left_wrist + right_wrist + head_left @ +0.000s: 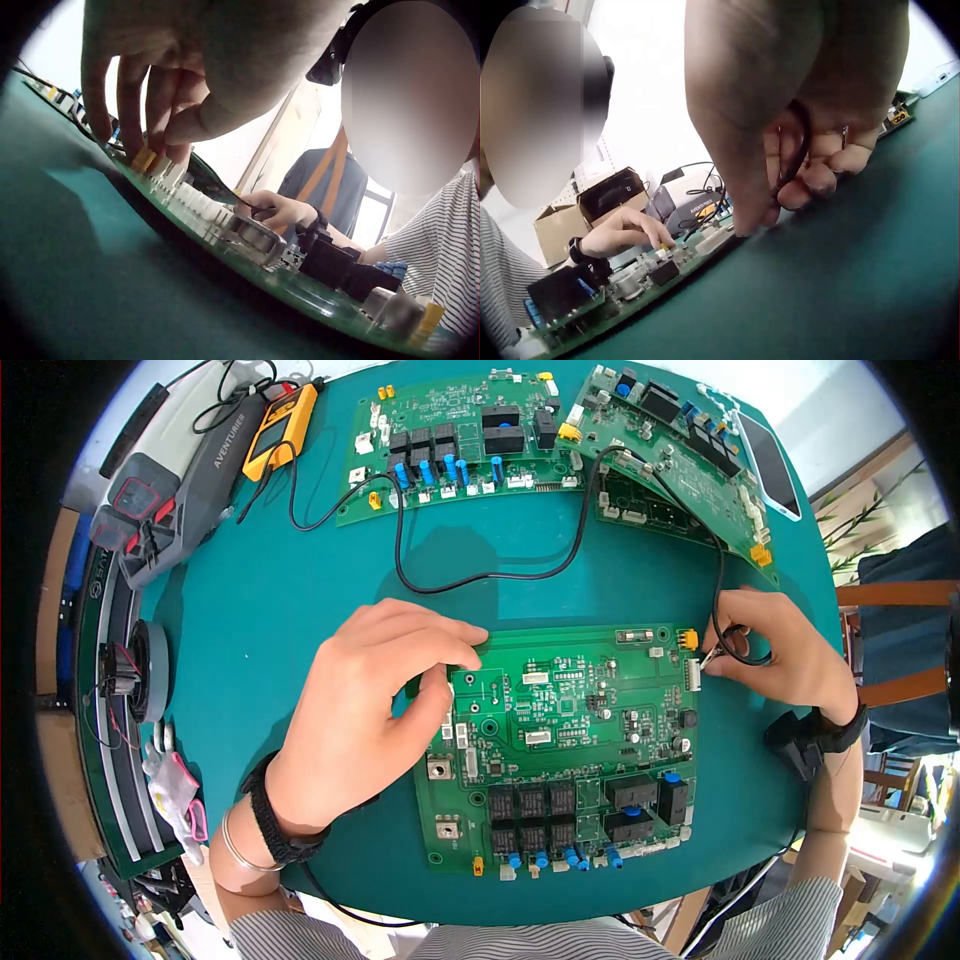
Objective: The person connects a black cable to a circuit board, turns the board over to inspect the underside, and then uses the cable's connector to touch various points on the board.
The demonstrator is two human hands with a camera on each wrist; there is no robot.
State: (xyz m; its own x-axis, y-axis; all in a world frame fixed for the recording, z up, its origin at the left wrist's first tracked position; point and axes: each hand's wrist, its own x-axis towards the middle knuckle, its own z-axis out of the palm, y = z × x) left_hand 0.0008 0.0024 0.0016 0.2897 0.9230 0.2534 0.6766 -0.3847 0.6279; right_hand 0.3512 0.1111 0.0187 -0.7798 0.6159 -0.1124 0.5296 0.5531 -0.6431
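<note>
While the circuit board is touched at 10 o'clock by the open left hand, a black cable is gripped at 2 o'clock by the right hand.

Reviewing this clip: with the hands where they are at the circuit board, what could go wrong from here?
The right hand works right at the white edge connector, so a slip might bend or short contacts. The black test lead crosses the tilted circuit board; a tug could shift that board. The left hand is at the near circuit board's corner; uneven pressure could nudge it.
</note>
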